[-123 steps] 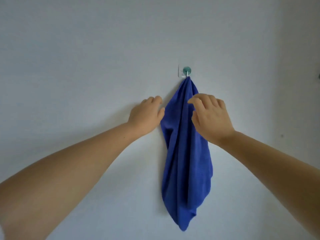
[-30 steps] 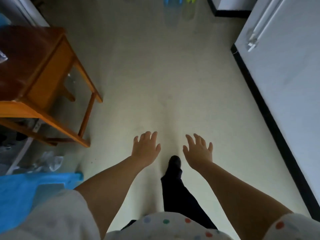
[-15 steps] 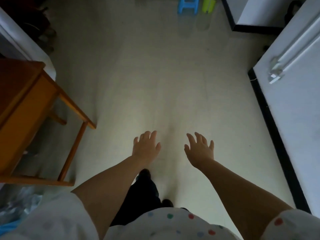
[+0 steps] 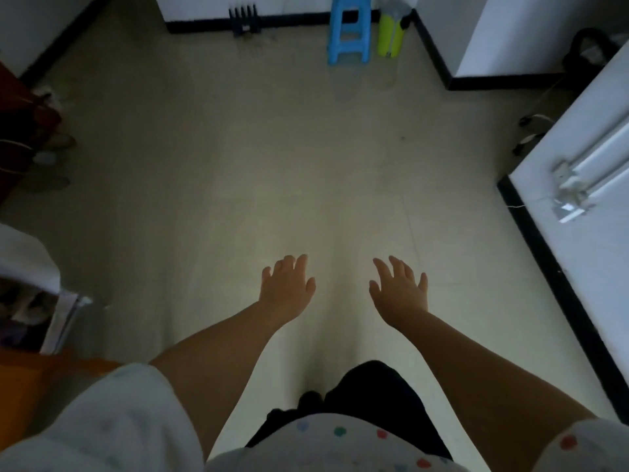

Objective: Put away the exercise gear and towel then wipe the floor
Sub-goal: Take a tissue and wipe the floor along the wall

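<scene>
Both hands are out front over the pale floor (image 4: 238, 172), and both are empty. The left hand (image 4: 286, 289) hangs palm down, fingers straight and a little spread, released, touching nothing. The right hand (image 4: 400, 291) matches it, fingers fanned wider, thumb out toward the left hand, also loose and holding nothing. A clear gap of floor shows between them. Bare forearms run back to white sleeves, and a white shirt with coloured dots (image 4: 340, 441) fills the near edge, with dark trousers (image 4: 371, 393) below the hands.

No towel or exercise gear can be picked out here; the floor itself, the thing to be wiped, stretches wide open ahead.

At the far edge of the floor a blue plastic stool (image 4: 348, 32) stands against the black skirting, and just beside it, on its right, a yellow-green bottle-like container (image 4: 391, 32); what is inside cannot be told. Left of the stool, a small dark pronged rack (image 4: 244, 19) sits against the wall. Along the right edge runs a white wall (image 4: 578, 267) with conduit fixed to it. At the near left corner sits something orange (image 4: 30, 379), and above it a white shelf unit (image 4: 23, 260) with dim, unclear items
</scene>
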### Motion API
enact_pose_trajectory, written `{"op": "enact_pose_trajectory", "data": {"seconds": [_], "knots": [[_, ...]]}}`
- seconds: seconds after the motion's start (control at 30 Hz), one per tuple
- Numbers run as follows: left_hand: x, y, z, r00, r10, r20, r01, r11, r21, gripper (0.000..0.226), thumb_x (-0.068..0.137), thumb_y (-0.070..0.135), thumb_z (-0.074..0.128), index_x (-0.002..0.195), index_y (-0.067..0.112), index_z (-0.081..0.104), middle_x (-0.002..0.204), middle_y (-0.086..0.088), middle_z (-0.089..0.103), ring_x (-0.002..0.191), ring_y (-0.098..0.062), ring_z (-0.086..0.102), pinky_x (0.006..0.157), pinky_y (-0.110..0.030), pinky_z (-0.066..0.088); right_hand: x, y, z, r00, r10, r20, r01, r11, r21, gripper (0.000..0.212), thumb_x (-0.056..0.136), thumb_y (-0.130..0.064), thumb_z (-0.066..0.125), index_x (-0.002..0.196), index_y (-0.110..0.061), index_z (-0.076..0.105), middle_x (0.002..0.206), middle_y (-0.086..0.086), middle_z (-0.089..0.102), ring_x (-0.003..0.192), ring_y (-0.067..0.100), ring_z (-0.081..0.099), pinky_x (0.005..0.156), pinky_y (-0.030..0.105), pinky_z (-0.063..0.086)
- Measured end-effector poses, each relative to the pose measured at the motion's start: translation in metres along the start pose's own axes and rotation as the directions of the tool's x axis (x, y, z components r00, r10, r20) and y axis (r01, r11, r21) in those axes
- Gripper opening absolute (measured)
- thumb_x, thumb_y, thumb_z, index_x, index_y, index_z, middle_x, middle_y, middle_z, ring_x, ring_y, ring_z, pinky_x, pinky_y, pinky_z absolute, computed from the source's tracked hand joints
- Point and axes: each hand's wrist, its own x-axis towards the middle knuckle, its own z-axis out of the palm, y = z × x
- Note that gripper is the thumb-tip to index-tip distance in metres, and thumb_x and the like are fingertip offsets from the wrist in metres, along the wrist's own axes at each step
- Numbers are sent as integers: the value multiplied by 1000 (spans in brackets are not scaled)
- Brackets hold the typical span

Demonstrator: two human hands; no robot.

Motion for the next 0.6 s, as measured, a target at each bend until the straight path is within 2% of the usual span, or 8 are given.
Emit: {"op": "enact_pose_trajectory", "data": {"seconds": [0.2, 0.4, 0.47, 0.53, 0.6], "knots": [[178, 32, -25, 994, 105, 17, -105, 994, 36, 54, 99, 40, 33, 147, 18, 23, 144, -8, 36, 130, -25, 37, 109, -43, 24, 155, 35, -46, 996, 92, 12, -92, 996, -14, 52, 102, -39, 25, 150, -29, 12, 159, 3, 10, 147, 21, 9, 117, 53, 7], [360, 51, -80, 997, 37, -73, -35, 999, 32, 53, 98, 40, 35, 146, 19, 26, 141, -7, 41, 126, -24, 43, 106, -40, 29, 335, 56, -132, 1000, 24, 13, -23, 995, -97, 52, 102, -40, 23, 151, -29, 9, 160, 3, 9, 147, 21, 9, 117, 53, 8], [411, 53, -102, 993, 22, -117, -16, 999, 49, 52, 96, 39, 37, 142, 16, 36, 133, -9, 49, 119, -26, 51, 101, -41, 36, 391, 58, -165, 1000, 10, -5, -11, 993, -119, 52, 102, -40, 24, 151, -28, 11, 159, 3, 10, 147, 21, 10, 117, 53, 9], [457, 51, -113, 981, 45, -189, -40, 999, 27, 49, 90, 37, 42, 128, 11, 54, 114, -13, 61, 100, -30, 63, 88, -45, 47, 441, 53, -189, 1000, 3, -8, -4, 993, -117, 52, 102, -39, 25, 150, -28, 12, 159, 4, 11, 147, 21, 11, 117, 53, 10], [502, 46, -120, 981, 15, -194, -5, 999, 52, 46, 83, 36, 47, 115, 9, 63, 97, -13, 66, 82, -29, 67, 75, -43, 52, 490, 45, -206, 1000, -22, 9, 23, 991, -133, 52, 102, -40, 24, 151, -28, 11, 159, 3, 10, 147, 21, 10, 117, 53, 9]]}}
